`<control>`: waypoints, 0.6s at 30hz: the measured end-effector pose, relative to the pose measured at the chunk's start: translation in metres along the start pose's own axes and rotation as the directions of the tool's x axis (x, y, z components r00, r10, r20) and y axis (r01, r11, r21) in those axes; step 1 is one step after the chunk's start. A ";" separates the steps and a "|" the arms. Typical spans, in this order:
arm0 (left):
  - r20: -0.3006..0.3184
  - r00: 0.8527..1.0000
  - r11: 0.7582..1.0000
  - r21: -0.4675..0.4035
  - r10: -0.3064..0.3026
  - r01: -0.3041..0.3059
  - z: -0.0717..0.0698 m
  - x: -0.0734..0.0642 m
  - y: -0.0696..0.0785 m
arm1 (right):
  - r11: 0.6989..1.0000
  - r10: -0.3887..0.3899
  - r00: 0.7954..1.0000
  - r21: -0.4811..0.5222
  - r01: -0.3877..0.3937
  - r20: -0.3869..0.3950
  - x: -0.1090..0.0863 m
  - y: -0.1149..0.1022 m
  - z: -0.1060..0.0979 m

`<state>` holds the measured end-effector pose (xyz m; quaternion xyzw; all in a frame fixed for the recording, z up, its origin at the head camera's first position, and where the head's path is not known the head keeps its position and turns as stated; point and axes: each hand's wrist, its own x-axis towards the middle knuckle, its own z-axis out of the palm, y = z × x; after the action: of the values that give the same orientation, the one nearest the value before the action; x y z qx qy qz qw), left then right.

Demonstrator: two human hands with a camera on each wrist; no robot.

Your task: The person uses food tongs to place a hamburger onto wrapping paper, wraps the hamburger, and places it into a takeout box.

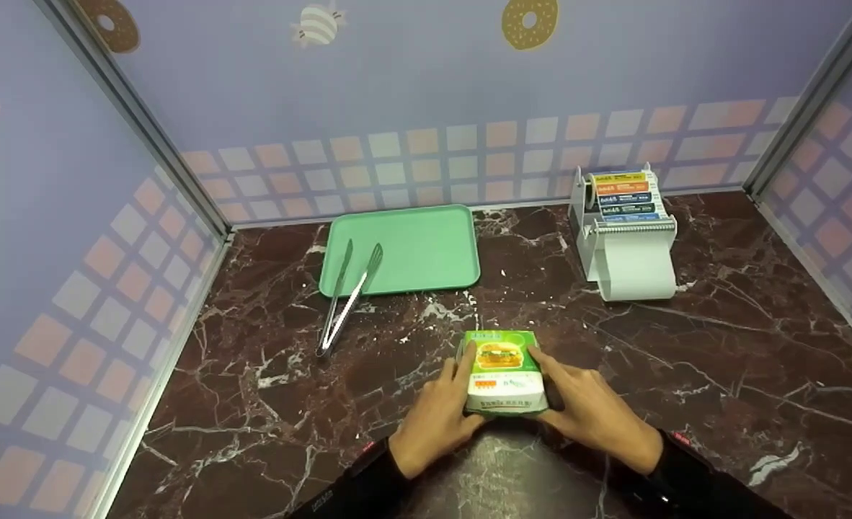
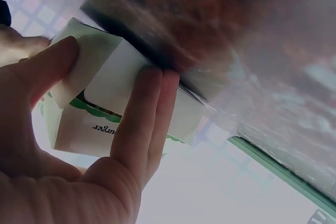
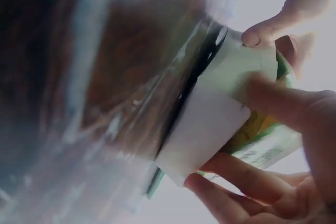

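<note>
A green and white burger box [image 1: 505,371] with a burger picture on its lid stands on the dark marbled counter, between both hands. My left hand [image 1: 437,411] grips its left side, the thumb at the near corner. On the other side my right hand [image 1: 599,414] holds it, index finger near the lid's edge and thumb by the near right corner. In the left wrist view the fingers lie along a white side panel of the box [image 2: 113,69]. The right wrist view shows a white flap on the box [image 3: 202,124], with something orange-brown beside it; I cannot tell whether that is print or contents.
Farther back lies a green tray [image 1: 426,249], with metal tongs [image 1: 347,303] resting partly on it, their joined end on the counter. At the back right stands a label dispenser [image 1: 624,231] with several coloured rolls. Patterned walls [image 1: 426,86] enclose the back and sides.
</note>
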<state>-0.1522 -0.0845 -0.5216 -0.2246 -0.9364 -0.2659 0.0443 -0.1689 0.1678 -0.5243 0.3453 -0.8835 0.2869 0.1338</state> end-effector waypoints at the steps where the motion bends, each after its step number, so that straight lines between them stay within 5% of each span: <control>1: -0.006 1.000 1.000 -0.004 -0.002 0.002 0.000 0.001 0.000 | 1.000 0.002 1.000 0.006 -0.002 0.003 0.000 0.000 0.000; 18: 0.023 0.999 0.999 0.041 -0.025 0.024 0.002 -0.002 0.001 | 0.998 0.068 0.991 -0.028 -0.065 0.120 0.000 0.002 -0.005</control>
<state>-0.1503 -0.0834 -0.5237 -0.2152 -0.9447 -0.2449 0.0347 -0.1698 0.1722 -0.5209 0.3309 -0.9043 0.2590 0.0749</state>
